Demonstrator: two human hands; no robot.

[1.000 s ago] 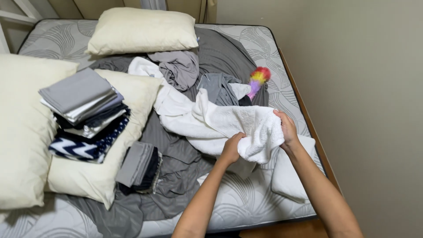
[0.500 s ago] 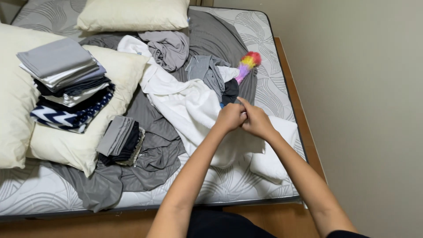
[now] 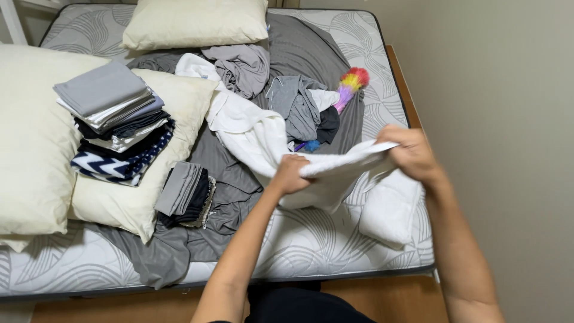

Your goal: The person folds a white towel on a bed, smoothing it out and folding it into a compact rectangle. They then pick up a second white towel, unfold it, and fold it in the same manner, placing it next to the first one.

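Grey quilted fabric with a swirl pattern is covering the mattress (image 3: 335, 236) that I am looking down on from the head camera, and a wooden frame (image 3: 402, 69) is showing along its right edge, beside a plain beige wall (image 3: 508, 90). Cream pillows (image 3: 30, 137) are lying at the left and the top, one of them bearing a stack of folded clothes (image 3: 113, 122) in grey, white, black and a zigzag print. A smaller folded grey pile (image 3: 185, 194) is sitting nearer the middle on a crumpled grey sheet (image 3: 233, 185). Loose grey garments (image 3: 245, 69) and a rainbow-coloured duster (image 3: 350, 87) are lying further back.

I am seeing the left hand (image 3: 290, 173) closed on one end of a white towel (image 3: 335, 170) and the right hand (image 3: 409, 152) pinching its other end, the two hands apart, with the towel stretched between them above the mattress. Its lower part is hanging down onto the bed.

Only part of the duster's handle is showing among the clothes, and the far-left pillow is cut off by the picture edge.
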